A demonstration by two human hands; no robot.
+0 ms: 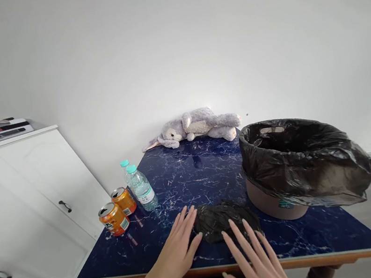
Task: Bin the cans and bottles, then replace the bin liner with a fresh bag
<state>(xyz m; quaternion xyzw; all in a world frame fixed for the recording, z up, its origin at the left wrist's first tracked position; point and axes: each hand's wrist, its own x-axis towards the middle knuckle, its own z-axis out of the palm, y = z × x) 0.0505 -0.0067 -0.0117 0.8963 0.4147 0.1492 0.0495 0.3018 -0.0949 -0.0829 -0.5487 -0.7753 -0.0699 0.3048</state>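
Observation:
A crumpled black plastic bag [220,218] lies flattened near the front edge of the blue marbled table [191,176]. At the bag's left end is my left hand [179,249], fingers stretched out and fingertips at its edge. My right hand [255,260] is spread over the bag's near right side, its fingertips on or just above the plastic; contact there is hard to judge. Neither hand grasps anything. To the right stands a round bin [270,200], lined with a black bag [305,171] whose edge is folded over the rim and hangs loosely at the right.
Two orange cans [114,221] with opened tops and two clear bottles [144,191] with teal caps stand at the table's left. A grey plush rabbit [197,125] lies along the wall at the back. White cabinets [33,207] flank the left side.

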